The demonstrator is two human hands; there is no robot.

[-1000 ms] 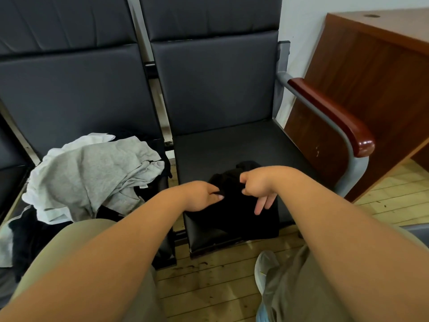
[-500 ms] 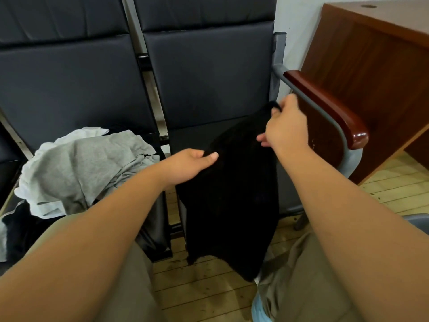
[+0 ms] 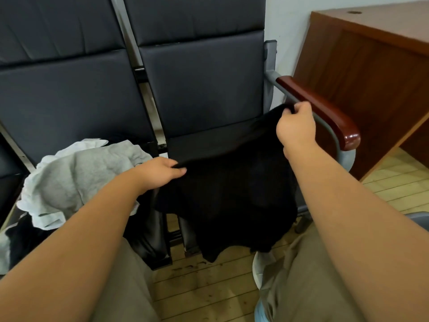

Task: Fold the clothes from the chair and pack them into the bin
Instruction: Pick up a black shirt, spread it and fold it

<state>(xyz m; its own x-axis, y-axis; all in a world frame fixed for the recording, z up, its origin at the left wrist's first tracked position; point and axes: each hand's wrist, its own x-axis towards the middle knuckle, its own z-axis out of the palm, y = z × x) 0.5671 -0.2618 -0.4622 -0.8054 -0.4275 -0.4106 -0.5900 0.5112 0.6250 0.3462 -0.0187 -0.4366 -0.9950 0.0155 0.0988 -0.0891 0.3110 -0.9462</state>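
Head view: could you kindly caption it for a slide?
Left hand and right hand pinch a black garment spread above the chair seat.

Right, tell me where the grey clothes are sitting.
In the head view the grey clothes lie in a crumpled heap on the left chair, just left of the left hand, which grips the black garment.
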